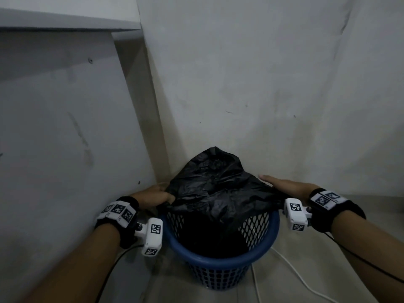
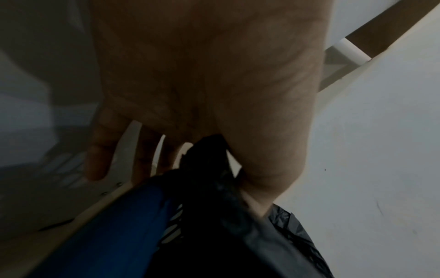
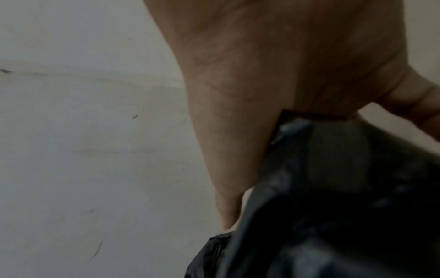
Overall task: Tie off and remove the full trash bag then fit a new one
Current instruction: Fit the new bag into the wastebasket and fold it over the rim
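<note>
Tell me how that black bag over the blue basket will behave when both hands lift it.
The black bag looks thin and crinkled, so it will probably flop and fold rather than hold shape. Its glossy film may slip unless the left hand and right hand bunch it. The mesh blue basket seems light and might lift too.

This looks like a plain corner of a home or small office room. Scuffed, off-white plastered walls (image 1: 262, 84) meet at a corner, and a white board panel (image 1: 65, 127) with a shelf-like top edge and visible screw heads stands on the left. A blue plastic mesh wastebasket (image 1: 220, 262) sits on a pale bare floor (image 1: 328, 248), where a white cable (image 1: 290, 270) trails past it.
</note>
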